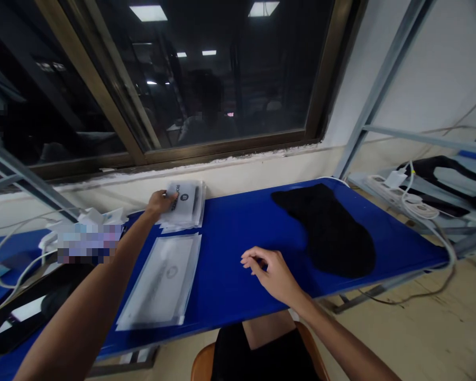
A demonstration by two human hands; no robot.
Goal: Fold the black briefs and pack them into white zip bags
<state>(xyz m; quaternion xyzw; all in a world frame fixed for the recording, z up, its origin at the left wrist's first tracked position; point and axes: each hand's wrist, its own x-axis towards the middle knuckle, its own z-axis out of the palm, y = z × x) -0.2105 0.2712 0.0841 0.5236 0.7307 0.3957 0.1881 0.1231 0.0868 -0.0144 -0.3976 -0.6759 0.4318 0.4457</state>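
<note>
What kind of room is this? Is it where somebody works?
It looks like a workroom, maybe for packing things, though I can't be sure. There's a long blue workbench, stacks of flat printed plastic bags on it, and a white power strip with cords nearby.

I can move my right hand (272,272) left over the blue desk (230,233) up to the plastic sleeve (158,280); the black cloth (325,230) blocks the way right.

Blue table (230,248) with stacked white packets (188,209) and black cloth (325,233)

Blurred print, perhaps "RO", on white packet (182,202)
</note>
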